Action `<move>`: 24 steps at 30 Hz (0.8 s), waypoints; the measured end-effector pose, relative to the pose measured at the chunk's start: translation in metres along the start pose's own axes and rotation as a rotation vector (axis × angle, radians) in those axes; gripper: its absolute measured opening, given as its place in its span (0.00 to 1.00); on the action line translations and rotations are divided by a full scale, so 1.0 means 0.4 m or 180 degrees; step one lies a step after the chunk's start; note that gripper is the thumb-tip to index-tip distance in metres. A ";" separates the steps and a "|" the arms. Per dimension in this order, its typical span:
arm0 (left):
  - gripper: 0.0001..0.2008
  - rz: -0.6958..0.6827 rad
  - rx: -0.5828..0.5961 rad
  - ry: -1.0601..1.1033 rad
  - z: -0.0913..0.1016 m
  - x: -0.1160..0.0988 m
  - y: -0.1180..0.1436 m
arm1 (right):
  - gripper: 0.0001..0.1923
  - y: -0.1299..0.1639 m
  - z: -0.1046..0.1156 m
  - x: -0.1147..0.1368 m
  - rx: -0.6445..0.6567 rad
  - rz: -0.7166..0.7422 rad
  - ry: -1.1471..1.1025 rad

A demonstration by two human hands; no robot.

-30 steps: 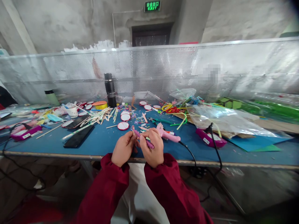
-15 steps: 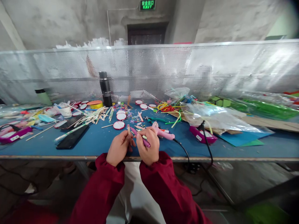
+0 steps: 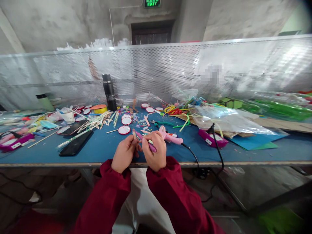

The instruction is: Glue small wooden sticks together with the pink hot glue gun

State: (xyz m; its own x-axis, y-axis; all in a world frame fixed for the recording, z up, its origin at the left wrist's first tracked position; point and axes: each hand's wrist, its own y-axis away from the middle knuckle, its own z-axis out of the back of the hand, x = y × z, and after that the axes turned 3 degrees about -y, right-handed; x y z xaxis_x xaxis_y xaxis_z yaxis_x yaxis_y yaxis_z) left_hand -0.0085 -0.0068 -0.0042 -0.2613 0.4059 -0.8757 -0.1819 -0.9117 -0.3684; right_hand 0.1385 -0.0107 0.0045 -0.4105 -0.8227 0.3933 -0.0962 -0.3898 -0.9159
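My left hand [image 3: 123, 154], closed, pinches a short wooden craft stick [image 3: 134, 134] upright near the front edge of the blue table. Just right of it, my right hand [image 3: 157, 152] is wrapped round a purple marker pen [image 3: 152, 148]. The marker's front end points left toward the stick; whether the two touch I cannot tell. Beyond my right hand lies a pink glue gun [image 3: 173, 138] with a black cord. Small round white discs with red rims [image 3: 124, 130] lie past my left hand.
A black phone [image 3: 76, 143] and a pile of wooden sticks [image 3: 99, 118] are at left. A black bottle [image 3: 109, 92] stands behind. Green-handled pliers [image 3: 164, 123], a purple box with a cable [image 3: 212, 138] and plastic bags [image 3: 226, 118] lie right. A perforated metal screen [image 3: 156, 71] backs the table.
The view has tilted and shifted slightly. Both hands keep their grips, with the craft stick and marker in almost the same place.
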 end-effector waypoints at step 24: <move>0.17 0.0020 0.0010 -0.0013 -0.001 0.001 -0.001 | 0.10 -0.005 0.000 0.000 0.0061 0.0141 -0.0033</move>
State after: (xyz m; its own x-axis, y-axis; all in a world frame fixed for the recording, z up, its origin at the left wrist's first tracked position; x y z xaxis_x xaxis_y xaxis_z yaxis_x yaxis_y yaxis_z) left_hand -0.0082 -0.0064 -0.0044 -0.2663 0.4004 -0.8768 -0.1832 -0.9141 -0.3618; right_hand 0.1388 -0.0098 0.0063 -0.4046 -0.8435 0.3533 -0.0608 -0.3607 -0.9307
